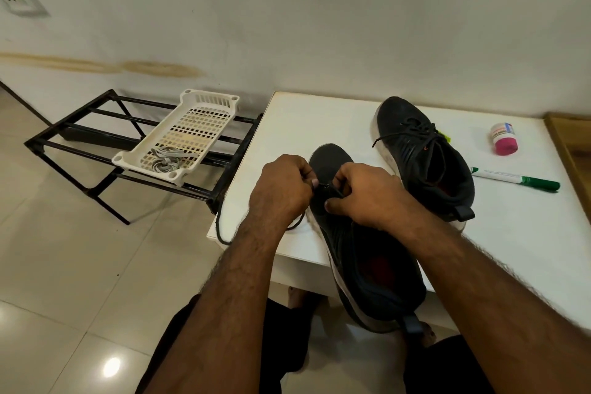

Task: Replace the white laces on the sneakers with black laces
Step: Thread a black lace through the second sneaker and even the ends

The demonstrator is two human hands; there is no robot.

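Observation:
A dark sneaker lies on the white table at its front edge, heel overhanging toward me. My left hand and my right hand meet over its front eyelets, both pinching a black lace. The lace's loose end trails left and loops over the table's corner. A second dark sneaker with black laces threaded sits behind to the right. The white laces lie bundled in a white perforated tray.
The tray rests on a black metal rack left of the table, over a tiled floor. A green marker and a small pink-capped bottle lie on the table's right side. A wall stands behind.

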